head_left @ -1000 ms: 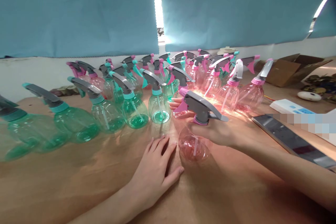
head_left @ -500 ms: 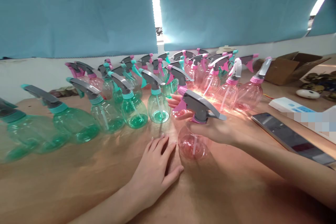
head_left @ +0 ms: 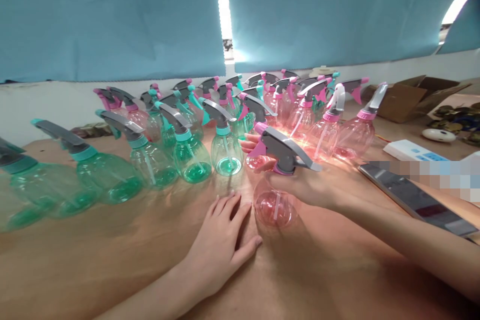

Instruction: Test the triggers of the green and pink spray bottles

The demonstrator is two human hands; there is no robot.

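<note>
My right hand (head_left: 311,187) is closed round the upper body of a pink spray bottle (head_left: 275,210), just under its grey and pink trigger head. The thumb crosses the near side and the fingertips show past the far side. The bottle stands upright, or nearly so, on the wooden table (head_left: 150,265); a white tube runs down inside it. Flat on the table to its left lies my left hand (head_left: 217,245), fingers spread, holding nothing. A green spray bottle (head_left: 227,155) stands just beyond the left fingertips, beside another green spray bottle (head_left: 192,160).
Several green bottles line the left side, and several pink ones such as this pink spray bottle (head_left: 324,132) stand behind right. A phone (head_left: 416,197), a white power strip (head_left: 416,151), a white oval object (head_left: 438,135) and a cardboard box (head_left: 408,97) lie at the right.
</note>
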